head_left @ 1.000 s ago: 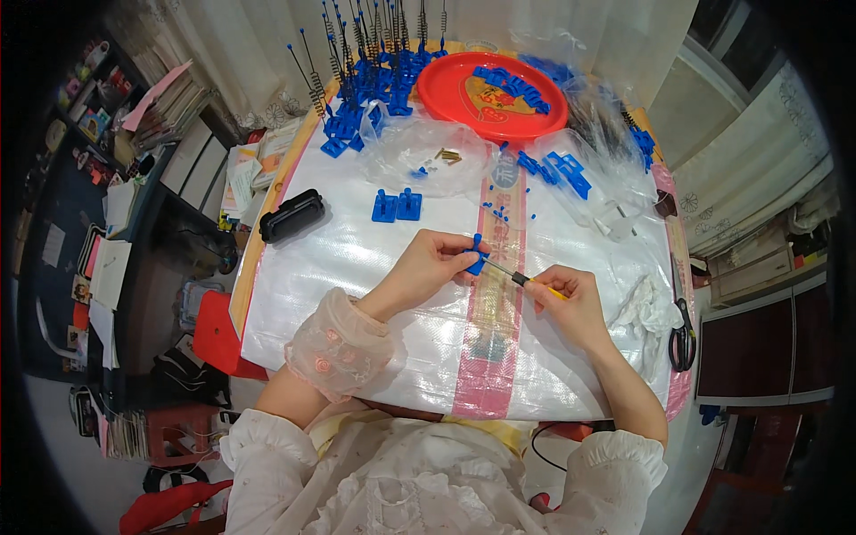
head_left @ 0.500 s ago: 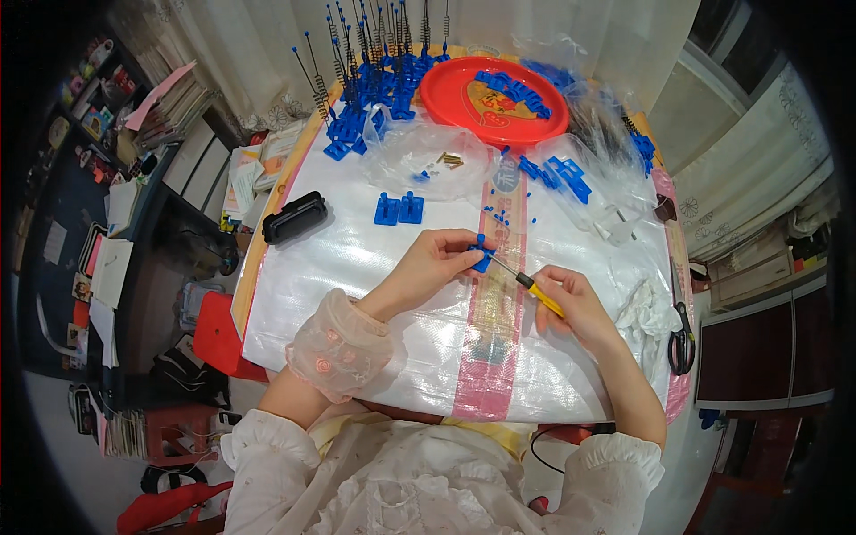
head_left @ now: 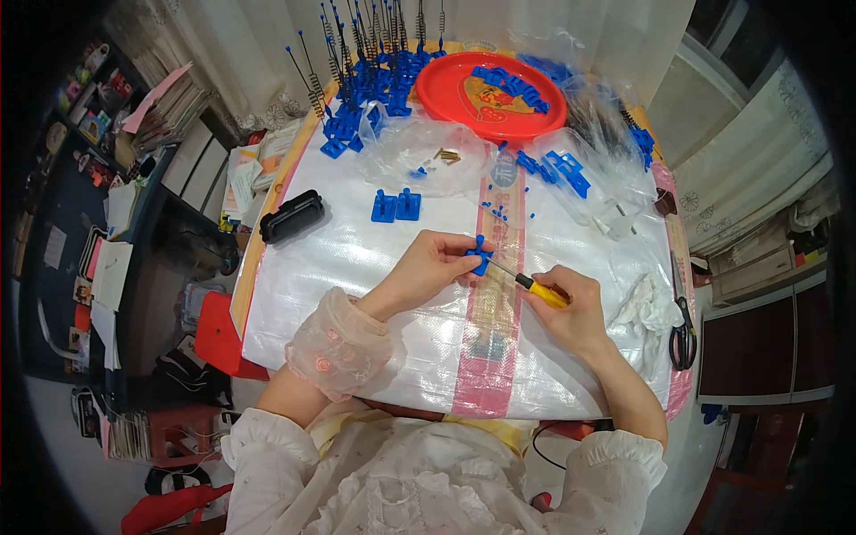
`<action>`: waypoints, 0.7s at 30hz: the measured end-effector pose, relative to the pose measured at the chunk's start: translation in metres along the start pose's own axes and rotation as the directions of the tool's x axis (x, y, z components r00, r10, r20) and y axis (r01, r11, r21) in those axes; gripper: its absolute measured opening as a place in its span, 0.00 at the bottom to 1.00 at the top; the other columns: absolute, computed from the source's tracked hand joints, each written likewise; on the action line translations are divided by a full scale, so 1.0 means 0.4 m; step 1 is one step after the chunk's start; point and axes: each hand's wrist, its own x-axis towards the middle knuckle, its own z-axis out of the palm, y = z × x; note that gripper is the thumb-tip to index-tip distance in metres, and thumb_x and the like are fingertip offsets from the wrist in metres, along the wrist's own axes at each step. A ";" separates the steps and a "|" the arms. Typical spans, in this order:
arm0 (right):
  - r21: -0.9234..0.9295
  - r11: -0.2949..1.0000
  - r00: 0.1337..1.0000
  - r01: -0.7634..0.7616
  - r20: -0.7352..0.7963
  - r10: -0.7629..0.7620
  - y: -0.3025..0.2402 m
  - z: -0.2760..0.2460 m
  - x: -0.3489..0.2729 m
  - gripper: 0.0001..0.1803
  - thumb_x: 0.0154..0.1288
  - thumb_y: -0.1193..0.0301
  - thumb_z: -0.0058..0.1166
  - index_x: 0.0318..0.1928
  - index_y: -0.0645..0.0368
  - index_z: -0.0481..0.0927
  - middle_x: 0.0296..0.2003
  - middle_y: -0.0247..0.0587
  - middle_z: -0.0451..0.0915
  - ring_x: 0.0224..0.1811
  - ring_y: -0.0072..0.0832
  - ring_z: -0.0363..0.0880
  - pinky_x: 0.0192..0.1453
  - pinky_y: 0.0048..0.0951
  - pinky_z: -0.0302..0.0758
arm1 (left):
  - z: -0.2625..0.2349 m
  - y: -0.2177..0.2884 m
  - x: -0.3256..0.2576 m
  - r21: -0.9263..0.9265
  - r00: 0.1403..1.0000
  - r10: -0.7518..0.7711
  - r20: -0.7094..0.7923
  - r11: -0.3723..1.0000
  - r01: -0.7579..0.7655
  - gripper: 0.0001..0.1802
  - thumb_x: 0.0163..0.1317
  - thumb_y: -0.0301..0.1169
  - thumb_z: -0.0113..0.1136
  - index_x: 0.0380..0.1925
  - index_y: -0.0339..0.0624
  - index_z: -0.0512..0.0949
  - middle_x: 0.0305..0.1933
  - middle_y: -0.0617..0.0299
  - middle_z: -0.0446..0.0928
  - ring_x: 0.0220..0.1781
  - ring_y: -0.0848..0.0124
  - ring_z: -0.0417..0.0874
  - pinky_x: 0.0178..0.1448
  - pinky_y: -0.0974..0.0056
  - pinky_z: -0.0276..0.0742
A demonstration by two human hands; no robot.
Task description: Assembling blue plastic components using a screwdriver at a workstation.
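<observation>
A small blue part (head_left: 479,258) is held in the fingers of the left hand (head_left: 437,267). The fingers are closed tight around it. The part is bright blue plastic, with little bits that stick up from it. Only a bit of it is seen, because the fingers hide the rest. It is held just above the pink stripe (head_left: 489,339) that runs down the white sheet (head_left: 357,259).

A screwdriver (head_left: 526,281) is held in the right hand (head_left: 571,308). The hand is wrapped closed around the yellow handle. The thin metal tip is pointed at the blue part and touches it. The right hand is just to the right of the pink stripe.

Two more blue pieces (head_left: 396,206) are seen side by side on the sheet, left of the stripe and farther from the person. A black case (head_left: 292,217) is seen at the left edge of the sheet. A red tray (head_left: 490,94) with blue parts in it is seen at the far end of the stripe. Black scissors (head_left: 684,334) are seen at the right edge of the sheet, well apart from the stripe. A white cloth (head_left: 644,308) is seen beside them.
</observation>
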 end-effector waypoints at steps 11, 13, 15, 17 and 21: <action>0.232 0.930 0.959 -0.283 0.095 0.268 0.016 0.005 -0.006 0.10 0.55 0.77 0.70 0.36 0.68 0.83 0.24 0.39 0.83 0.27 0.19 0.79 0.32 0.23 0.73 | 0.012 -0.001 -0.006 0.009 0.998 0.061 -0.009 0.998 -0.061 0.15 0.68 0.21 0.58 0.54 0.31 0.81 0.42 0.59 0.85 0.37 0.78 0.84 0.45 0.72 0.83; 0.333 0.889 0.950 -0.313 0.099 0.297 0.028 0.011 -0.006 0.08 0.56 0.77 0.69 0.34 0.66 0.83 0.23 0.38 0.82 0.23 0.17 0.76 0.27 0.20 0.69 | 0.009 0.005 -0.003 0.013 0.999 0.041 0.011 0.999 -0.041 0.16 0.68 0.20 0.57 0.54 0.30 0.80 0.46 0.57 0.84 0.39 0.76 0.85 0.46 0.70 0.84; 0.470 0.759 0.893 -0.450 0.223 0.391 0.025 0.003 0.010 0.07 0.59 0.76 0.68 0.34 0.64 0.83 0.21 0.37 0.81 0.18 0.15 0.73 0.23 0.18 0.65 | 0.007 0.014 -0.008 -0.008 0.999 0.050 0.014 0.999 -0.050 0.16 0.68 0.19 0.57 0.55 0.29 0.79 0.48 0.56 0.83 0.41 0.74 0.85 0.47 0.68 0.84; 0.561 0.482 0.738 -0.673 0.466 0.489 0.017 -0.031 0.033 0.06 0.62 0.74 0.66 0.35 0.61 0.82 0.20 0.36 0.80 0.14 0.13 0.68 0.18 0.17 0.59 | 0.012 0.021 -0.011 -0.054 0.996 0.089 0.013 0.995 -0.088 0.16 0.68 0.19 0.57 0.56 0.29 0.78 0.50 0.57 0.83 0.42 0.74 0.85 0.49 0.68 0.84; 0.595 0.336 0.682 -0.730 0.606 0.410 0.036 -0.042 0.038 0.05 0.72 0.70 0.56 0.40 0.57 0.75 0.18 0.39 0.78 0.09 0.14 0.62 0.14 0.17 0.52 | 0.009 0.018 0.000 -0.106 0.991 0.126 0.035 0.987 -0.121 0.21 0.68 0.18 0.56 0.61 0.30 0.74 0.54 0.58 0.81 0.47 0.73 0.85 0.55 0.67 0.83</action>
